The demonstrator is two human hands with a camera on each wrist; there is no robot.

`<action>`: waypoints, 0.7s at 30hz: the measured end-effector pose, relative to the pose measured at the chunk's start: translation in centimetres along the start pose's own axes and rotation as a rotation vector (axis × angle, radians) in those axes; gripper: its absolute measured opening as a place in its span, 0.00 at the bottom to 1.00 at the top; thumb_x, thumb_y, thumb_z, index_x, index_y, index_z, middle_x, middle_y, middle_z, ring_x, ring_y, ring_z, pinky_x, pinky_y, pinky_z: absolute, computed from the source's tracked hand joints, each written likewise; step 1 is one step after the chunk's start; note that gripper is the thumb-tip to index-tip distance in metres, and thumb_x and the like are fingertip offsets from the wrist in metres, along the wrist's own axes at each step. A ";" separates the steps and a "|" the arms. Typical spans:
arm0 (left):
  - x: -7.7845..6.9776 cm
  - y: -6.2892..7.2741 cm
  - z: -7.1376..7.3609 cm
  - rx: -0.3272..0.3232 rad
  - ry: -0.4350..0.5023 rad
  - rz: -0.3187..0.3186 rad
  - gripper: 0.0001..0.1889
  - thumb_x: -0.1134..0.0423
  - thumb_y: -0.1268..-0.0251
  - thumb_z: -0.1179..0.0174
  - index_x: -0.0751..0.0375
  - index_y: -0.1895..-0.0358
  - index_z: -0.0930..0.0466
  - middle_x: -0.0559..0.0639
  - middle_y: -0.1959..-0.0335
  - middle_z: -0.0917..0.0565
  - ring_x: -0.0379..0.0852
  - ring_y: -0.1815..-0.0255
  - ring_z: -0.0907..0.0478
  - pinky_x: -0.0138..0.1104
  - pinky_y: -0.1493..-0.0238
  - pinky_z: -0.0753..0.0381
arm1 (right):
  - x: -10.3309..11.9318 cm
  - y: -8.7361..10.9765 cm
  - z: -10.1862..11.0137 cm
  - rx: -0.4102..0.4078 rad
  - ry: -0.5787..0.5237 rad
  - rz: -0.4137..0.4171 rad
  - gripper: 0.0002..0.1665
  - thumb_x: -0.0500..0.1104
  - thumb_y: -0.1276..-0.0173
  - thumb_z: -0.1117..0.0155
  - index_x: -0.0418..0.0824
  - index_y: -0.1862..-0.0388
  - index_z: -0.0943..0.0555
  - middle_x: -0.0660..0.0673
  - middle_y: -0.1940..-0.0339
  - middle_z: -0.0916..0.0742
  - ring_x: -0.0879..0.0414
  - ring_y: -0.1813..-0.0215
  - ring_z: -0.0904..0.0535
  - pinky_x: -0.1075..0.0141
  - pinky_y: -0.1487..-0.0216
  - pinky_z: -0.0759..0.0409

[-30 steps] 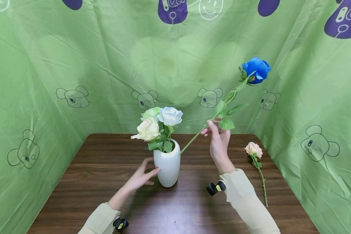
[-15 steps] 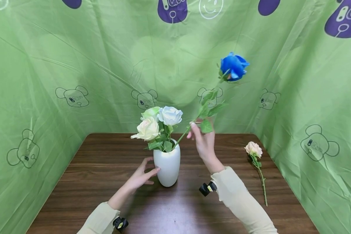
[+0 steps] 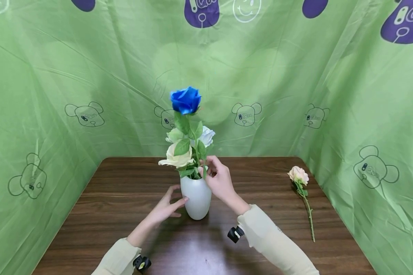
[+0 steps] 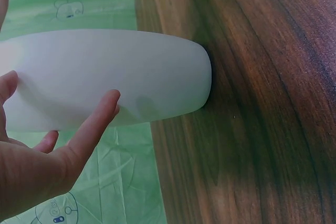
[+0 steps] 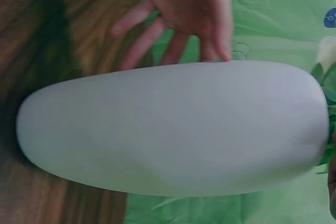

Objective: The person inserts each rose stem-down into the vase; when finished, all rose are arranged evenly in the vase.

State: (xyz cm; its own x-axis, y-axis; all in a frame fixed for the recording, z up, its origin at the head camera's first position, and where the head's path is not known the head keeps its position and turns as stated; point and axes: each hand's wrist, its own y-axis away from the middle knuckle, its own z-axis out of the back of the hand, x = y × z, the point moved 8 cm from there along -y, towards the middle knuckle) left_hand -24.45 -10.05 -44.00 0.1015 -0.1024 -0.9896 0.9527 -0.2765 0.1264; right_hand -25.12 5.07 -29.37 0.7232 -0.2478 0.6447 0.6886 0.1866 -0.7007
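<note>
A white vase (image 3: 196,198) stands upright on the table, holding a cream rose (image 3: 176,156), a pale green rose (image 3: 174,135) and a pale blue rose (image 3: 207,136). Above them rises a blue rose (image 3: 186,100), its stem reaching down to the vase mouth. My right hand (image 3: 221,179) pinches that stem low, just at the rim; its fingertips are partly hidden by leaves. With spread, fairly straight fingers, my left hand (image 3: 166,206) touches the vase's left side. The right wrist view shows the left hand (image 5: 189,9) against the vase (image 5: 173,129).
A pale pink rose (image 3: 298,176) lies at the right side of the brown wooden table (image 3: 124,183), stem toward the front. Green printed cloth (image 3: 130,76) surrounds the table at the back and both sides.
My right hand has moved left and down, bringing the blue rose from a rightward slant to standing over the vase, its lower stem now in the mouth. My left hand stays on the vase.
</note>
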 end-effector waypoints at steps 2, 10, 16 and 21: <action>0.0 0.0 -0.1 0.004 0.000 0.000 0.30 0.62 0.39 0.45 0.64 0.39 0.50 0.73 0.45 0.38 0.69 0.50 0.33 0.48 0.67 0.22 | -0.2 0.4 -0.2 0.006 0.022 -0.013 0.09 0.24 0.47 0.41 0.31 0.68 0.28 0.39 0.67 0.17 0.53 0.82 0.32 0.70 0.82 0.35; 2.3 -1.3 0.5 -0.017 0.017 0.007 0.31 0.59 0.40 0.43 0.59 0.38 0.49 0.71 0.44 0.38 0.65 0.51 0.31 0.46 0.68 0.22 | -1.1 1.1 0.5 -0.016 0.014 -0.122 0.11 0.22 0.48 0.45 0.31 0.67 0.23 0.38 0.77 0.21 0.54 0.79 0.32 0.69 0.81 0.34; 1.2 -0.6 0.1 0.002 0.014 0.007 0.30 0.61 0.40 0.44 0.62 0.38 0.49 0.72 0.45 0.38 0.66 0.50 0.32 0.47 0.67 0.22 | -1.6 0.6 2.5 -0.134 -0.079 -0.132 0.13 0.21 0.47 0.47 0.28 0.64 0.22 0.37 0.69 0.21 0.56 0.74 0.30 0.71 0.77 0.31; 0.0 0.0 -0.1 0.000 -0.004 0.006 0.30 0.62 0.39 0.44 0.63 0.39 0.49 0.71 0.46 0.36 0.67 0.50 0.32 0.46 0.66 0.22 | -0.9 -0.8 2.6 -0.126 -0.113 -0.039 0.08 0.28 0.43 0.41 0.30 0.63 0.21 0.41 0.69 0.23 0.57 0.76 0.32 0.72 0.80 0.34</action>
State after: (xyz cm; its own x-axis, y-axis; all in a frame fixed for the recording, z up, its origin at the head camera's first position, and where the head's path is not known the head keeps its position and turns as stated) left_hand -24.38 -9.93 -43.96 0.1063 -0.1082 -0.9884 0.9522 -0.2753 0.1325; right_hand -26.19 7.61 -28.53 0.7026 -0.1431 0.6971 0.7090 0.0563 -0.7030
